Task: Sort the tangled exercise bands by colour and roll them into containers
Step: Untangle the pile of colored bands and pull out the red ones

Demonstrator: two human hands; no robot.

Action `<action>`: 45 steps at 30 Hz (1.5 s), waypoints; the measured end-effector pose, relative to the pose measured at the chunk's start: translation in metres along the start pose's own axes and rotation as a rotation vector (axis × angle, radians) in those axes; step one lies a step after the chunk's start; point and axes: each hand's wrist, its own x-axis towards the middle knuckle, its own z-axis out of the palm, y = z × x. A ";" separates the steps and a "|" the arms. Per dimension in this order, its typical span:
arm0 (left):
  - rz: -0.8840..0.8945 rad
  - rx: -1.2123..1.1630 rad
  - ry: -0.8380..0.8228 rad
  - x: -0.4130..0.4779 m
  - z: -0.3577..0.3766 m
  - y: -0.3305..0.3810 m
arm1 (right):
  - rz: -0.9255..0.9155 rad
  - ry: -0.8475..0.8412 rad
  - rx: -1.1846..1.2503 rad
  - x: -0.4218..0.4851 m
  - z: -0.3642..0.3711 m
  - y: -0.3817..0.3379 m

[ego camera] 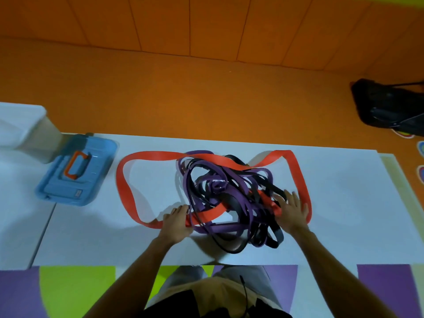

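- Wide flat red elastic band (149, 154): one long loop sprawled over the white worktop (344, 203), threading through the central knot.
- Narrow purple elastic bands (224, 227): coiled in the knot.
- Narrow black elastic bands (278, 234): interlaced with the purple.
- Blue plastic box with orange handle (96, 154): lid on, left, apart.

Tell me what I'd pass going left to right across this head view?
White plastic bin, blue plastic case with orange handle, left hand, knot of purple and black rubber bands, right hand, black bag.

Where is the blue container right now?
Head view: the blue container sits on the white table, left of the looping red band, beside a white bin.
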 end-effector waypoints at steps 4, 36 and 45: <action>-0.041 -0.159 0.006 0.002 0.010 0.021 | 0.051 0.221 0.499 -0.024 0.039 -0.007; -0.212 -0.449 -0.315 -0.010 -0.088 0.013 | -0.073 -0.161 0.387 0.017 -0.020 0.026; -0.052 0.116 0.211 -0.003 -0.040 0.067 | 0.178 0.343 0.803 -0.066 0.054 0.023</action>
